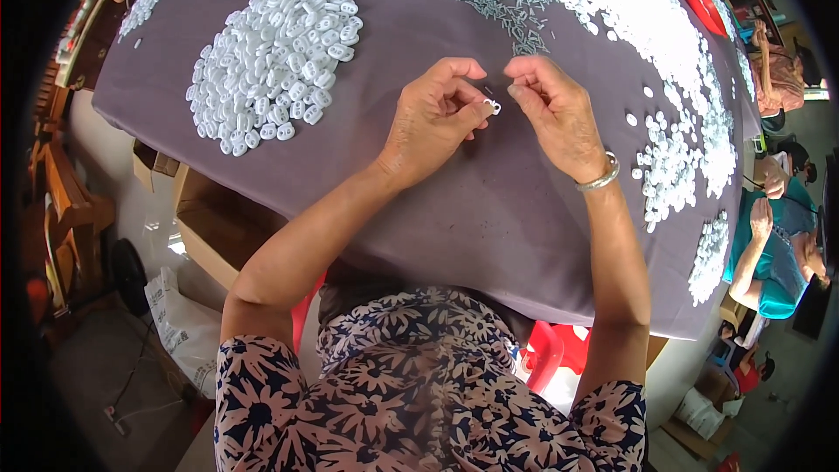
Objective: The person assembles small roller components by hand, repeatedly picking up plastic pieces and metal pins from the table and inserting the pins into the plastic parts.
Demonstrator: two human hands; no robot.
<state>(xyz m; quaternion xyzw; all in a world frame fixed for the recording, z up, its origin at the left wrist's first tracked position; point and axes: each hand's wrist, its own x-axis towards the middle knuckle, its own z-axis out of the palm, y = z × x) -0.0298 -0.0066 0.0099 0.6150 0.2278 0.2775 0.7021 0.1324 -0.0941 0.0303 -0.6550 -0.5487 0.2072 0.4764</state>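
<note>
My left hand [437,114] pinches a small white plastic piece [496,107] with a hole in it, between thumb and fingertips above the table. Close by on the right, my right hand [559,114], a silver bangle at its wrist, has thumb and forefinger pressed together; what they hold, if anything, is too small to make out. A tiny dark sliver [488,89] shows between the two hands. Beyond them lies a heap of small grey pins [502,4]. To the left sits a rounded pile of white oval pieces [271,65], many with two dark slots.
Brown cloth covers the table [393,227]. Loose white pieces [629,9] spread along its far and right sides, with a red dish [704,4] at the far right. A cardboard box [218,218] stands below the left edge. Other people sit around, one in teal [778,245].
</note>
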